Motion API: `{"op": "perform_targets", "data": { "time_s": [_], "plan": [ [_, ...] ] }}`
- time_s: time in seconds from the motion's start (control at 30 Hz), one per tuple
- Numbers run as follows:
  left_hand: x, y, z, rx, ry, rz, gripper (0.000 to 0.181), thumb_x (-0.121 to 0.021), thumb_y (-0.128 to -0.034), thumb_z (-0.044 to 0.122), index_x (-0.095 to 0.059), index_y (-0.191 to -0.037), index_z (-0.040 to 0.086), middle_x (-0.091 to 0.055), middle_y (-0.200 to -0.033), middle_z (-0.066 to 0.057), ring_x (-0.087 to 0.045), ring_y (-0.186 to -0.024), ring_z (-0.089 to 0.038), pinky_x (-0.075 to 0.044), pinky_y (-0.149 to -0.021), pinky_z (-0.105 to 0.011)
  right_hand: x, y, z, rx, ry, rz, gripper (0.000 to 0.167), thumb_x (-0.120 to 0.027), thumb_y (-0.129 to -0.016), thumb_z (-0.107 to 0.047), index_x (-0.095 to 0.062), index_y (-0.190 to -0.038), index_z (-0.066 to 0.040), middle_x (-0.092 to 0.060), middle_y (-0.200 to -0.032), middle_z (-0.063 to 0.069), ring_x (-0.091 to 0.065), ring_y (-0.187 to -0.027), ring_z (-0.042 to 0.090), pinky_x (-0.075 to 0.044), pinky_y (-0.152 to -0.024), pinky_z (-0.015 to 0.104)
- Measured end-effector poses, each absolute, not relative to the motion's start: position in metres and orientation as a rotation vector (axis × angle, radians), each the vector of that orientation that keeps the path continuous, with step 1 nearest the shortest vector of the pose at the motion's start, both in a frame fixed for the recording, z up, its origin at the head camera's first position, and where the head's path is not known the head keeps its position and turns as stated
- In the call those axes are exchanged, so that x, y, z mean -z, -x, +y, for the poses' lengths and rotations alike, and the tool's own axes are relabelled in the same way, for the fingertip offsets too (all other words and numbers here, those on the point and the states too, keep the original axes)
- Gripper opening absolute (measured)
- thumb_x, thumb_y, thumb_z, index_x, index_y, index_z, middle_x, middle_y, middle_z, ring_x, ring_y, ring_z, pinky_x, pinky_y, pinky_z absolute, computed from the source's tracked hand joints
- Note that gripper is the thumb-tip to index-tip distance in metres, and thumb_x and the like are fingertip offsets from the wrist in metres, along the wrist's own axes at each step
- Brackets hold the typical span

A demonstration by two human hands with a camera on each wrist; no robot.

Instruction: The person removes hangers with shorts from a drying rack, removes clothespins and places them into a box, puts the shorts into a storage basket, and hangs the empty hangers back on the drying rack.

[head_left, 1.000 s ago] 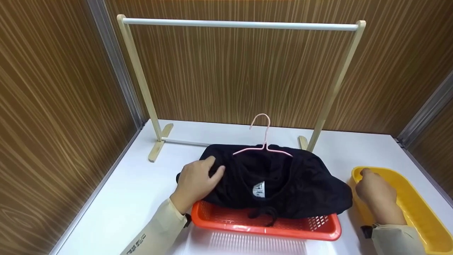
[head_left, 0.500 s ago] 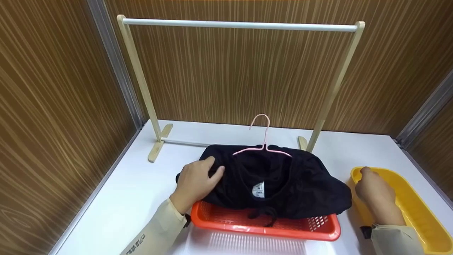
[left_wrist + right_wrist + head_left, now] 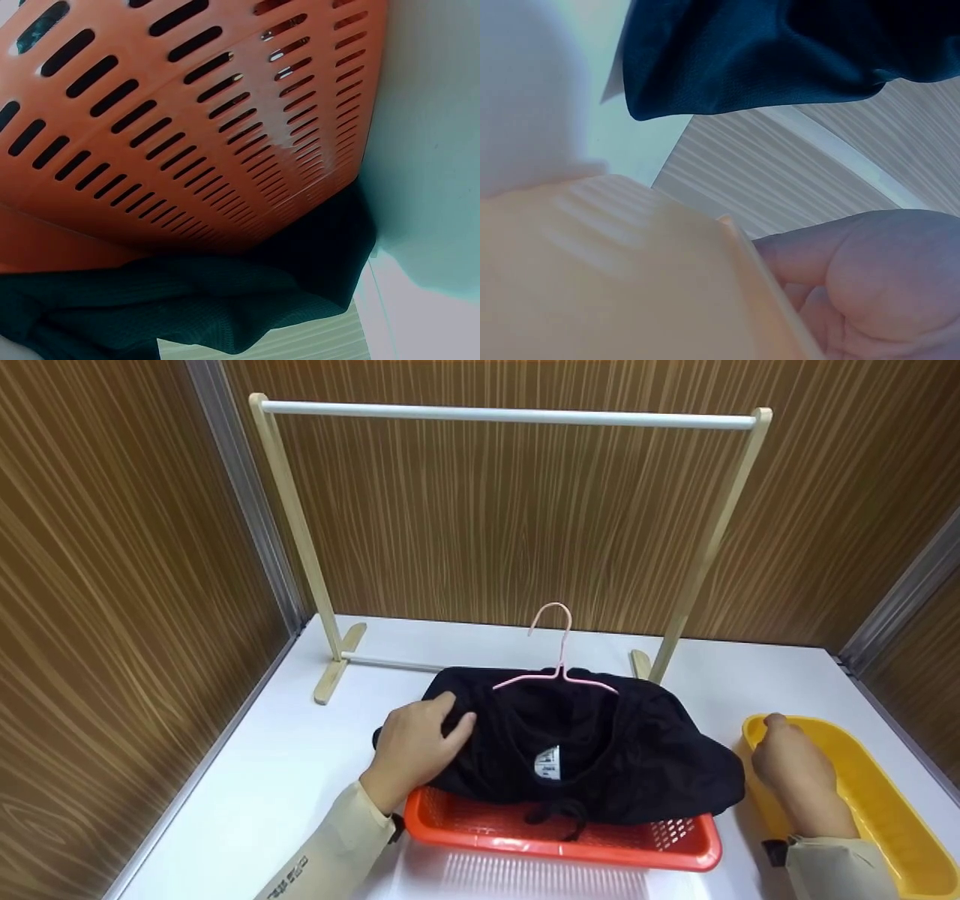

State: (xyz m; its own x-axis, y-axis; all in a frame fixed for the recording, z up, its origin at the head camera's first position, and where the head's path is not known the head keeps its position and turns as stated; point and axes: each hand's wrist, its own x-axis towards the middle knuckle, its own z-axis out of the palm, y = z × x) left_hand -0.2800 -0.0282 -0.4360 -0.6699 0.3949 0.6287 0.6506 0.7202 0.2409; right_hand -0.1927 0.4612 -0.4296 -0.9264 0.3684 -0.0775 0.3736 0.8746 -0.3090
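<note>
A black garment [image 3: 652,757] with a white neck label [image 3: 547,763] lies bunched across a red perforated basket [image 3: 562,845], and overhangs its sides. The arms of a pink hanger [image 3: 559,667] show at its neckline; the hook stands up behind. My left hand [image 3: 412,742] rests on the garment's left part, thumb and index finger apart; the other fingers are hidden. At the right, my right hand [image 3: 795,765] is at the near-left rim of a yellow basket [image 3: 877,802]. In the right wrist view its fingers look curled, but the rim hides what they touch.
A rack with wooden posts [image 3: 296,525] and a white top bar [image 3: 510,414] stands at the back of the white table [image 3: 247,787]. Wood-grain panels [image 3: 495,525] enclose the table at the back and sides.
</note>
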Motion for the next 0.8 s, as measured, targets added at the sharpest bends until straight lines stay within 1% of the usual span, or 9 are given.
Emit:
{"op": "perform_targets", "data": {
  "time_s": [0.17, 0.23, 0.3, 0.4, 0.47, 0.53, 0.63, 0.7, 0.8],
  "plan": [
    [0.436, 0.28, -0.028, 0.617, 0.796, -2.371, 0.036, -0.065, -0.0969, 0.038, -0.047, -0.075, 0.016, -0.034, -0.055, 0.005, -0.05, -0.049, -0.022, -0.038, -0.05, -0.037, 0.426, 0.191, 0.461, 0.521, -0.606, 3.039, 0.055, -0.055, -0.092, 0.003, -0.033, -0.139, 0.022, -0.047, -0.124, 0.046, -0.051, -0.099, 0.053, -0.041, -0.099, 0.07],
    [0.436, 0.28, -0.028, 0.613, 0.795, -2.372, 0.036, -0.065, -0.0969, 0.038, -0.047, -0.075, 0.016, -0.034, -0.055, 0.005, -0.051, -0.049, -0.022, -0.038, -0.05, -0.037, 0.423, 0.19, 0.46, 0.546, -0.625, 3.08, 0.052, -0.052, -0.094, -0.001, -0.036, -0.138, 0.02, -0.047, -0.126, 0.045, -0.052, -0.099, 0.052, -0.044, -0.095, 0.068],
    [0.436, 0.28, -0.028, 0.613, 0.796, -2.373, 0.036, -0.065, -0.097, 0.038, -0.047, -0.075, 0.016, -0.034, -0.055, 0.005, -0.051, -0.049, -0.022, -0.038, -0.05, -0.037, 0.419, 0.189, 0.457, 0.607, -0.633, 3.165, 0.047, -0.05, -0.098, -0.006, -0.042, -0.137, 0.018, -0.05, -0.126, 0.042, -0.054, -0.1, 0.051, -0.047, -0.09, 0.065],
    [0.435, 0.28, -0.027, 0.613, 0.794, -2.377, 0.037, -0.065, -0.097, 0.039, -0.046, -0.075, 0.016, -0.033, -0.055, 0.006, -0.05, -0.049, -0.022, -0.038, -0.05, -0.037, 0.413, 0.185, 0.445, 0.744, -0.601, 3.372, 0.038, -0.049, -0.1, -0.013, -0.056, -0.129, 0.011, -0.06, -0.12, 0.035, -0.06, -0.101, 0.047, -0.05, -0.081, 0.054],
    [0.435, 0.279, -0.027, 0.619, 0.792, -2.383, 0.037, -0.065, -0.0971, 0.039, -0.045, -0.074, 0.016, -0.032, -0.056, 0.006, -0.049, -0.049, -0.021, -0.037, -0.05, -0.036, 0.41, 0.183, 0.434, 0.839, -0.502, 3.52, 0.03, -0.052, -0.101, -0.015, -0.064, -0.12, 0.005, -0.067, -0.111, 0.028, -0.064, -0.097, 0.042, -0.049, -0.079, 0.042],
    [0.435, 0.279, -0.027, 0.625, 0.789, -2.391, 0.038, -0.065, -0.0971, 0.039, -0.045, -0.074, 0.017, -0.031, -0.056, 0.006, -0.048, -0.049, -0.02, -0.036, -0.05, -0.035, 0.408, 0.182, 0.42, 0.912, -0.343, 3.655, 0.023, -0.057, -0.1, -0.015, -0.069, -0.112, 0.0, -0.071, -0.101, 0.02, -0.067, -0.09, 0.035, -0.046, -0.076, 0.027],
    [0.434, 0.279, -0.027, 0.637, 0.791, -2.401, 0.037, -0.065, -0.0974, 0.039, -0.045, -0.075, 0.017, -0.031, -0.056, 0.007, -0.046, -0.049, -0.018, -0.035, -0.051, -0.034, 0.407, 0.182, 0.402, 0.985, -0.064, 3.764, 0.014, -0.065, -0.097, -0.015, -0.073, -0.104, -0.006, -0.072, -0.09, 0.009, -0.065, -0.08, 0.021, -0.041, -0.072, 0.011],
    [0.434, 0.278, -0.027, 0.645, 0.791, -2.403, 0.037, -0.065, -0.0976, 0.039, -0.046, -0.075, 0.017, -0.031, -0.056, 0.007, -0.045, -0.049, -0.017, -0.035, -0.051, -0.033, 0.407, 0.183, 0.394, 0.999, 0.113, 3.794, 0.01, -0.07, -0.094, -0.015, -0.073, -0.101, -0.008, -0.071, -0.086, 0.004, -0.062, -0.076, 0.014, -0.041, -0.07, 0.007],
    [0.435, 0.278, -0.028, 0.653, 0.791, -2.401, 0.037, -0.065, -0.0977, 0.038, -0.046, -0.074, 0.017, -0.03, -0.056, 0.007, -0.043, -0.048, -0.016, -0.033, -0.051, -0.033, 0.408, 0.184, 0.387, 0.939, 0.328, 3.791, 0.01, -0.073, -0.091, -0.013, -0.072, -0.101, -0.009, -0.069, -0.085, 0.0, -0.06, -0.074, 0.012, -0.043, -0.069, 0.009]
  ]
}}
